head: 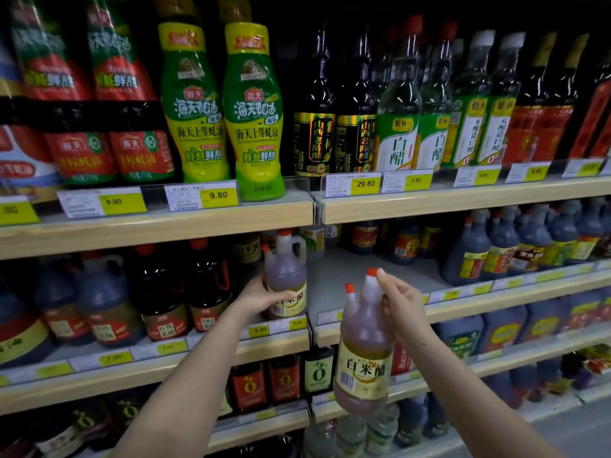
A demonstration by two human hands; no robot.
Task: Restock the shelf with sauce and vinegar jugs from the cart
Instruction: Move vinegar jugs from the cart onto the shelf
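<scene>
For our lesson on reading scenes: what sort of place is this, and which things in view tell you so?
Most likely a supermarket condiment aisle. Wooden shelves hold rows of sauce bottles, yellow price tags line the edges, and both hands hold vinegar jugs at the shelf.

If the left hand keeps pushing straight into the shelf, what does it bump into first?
Probably nothing soon. The left hand grips a pale vinegar jug with a red cap, and the grey shelf board behind looks bare until the small bottles at the back; depth is unclear.

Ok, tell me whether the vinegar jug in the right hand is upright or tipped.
Roughly upright, leaning slightly. The right hand holds the vinegar jug by its handle, red cap up, off the shelf.
</scene>
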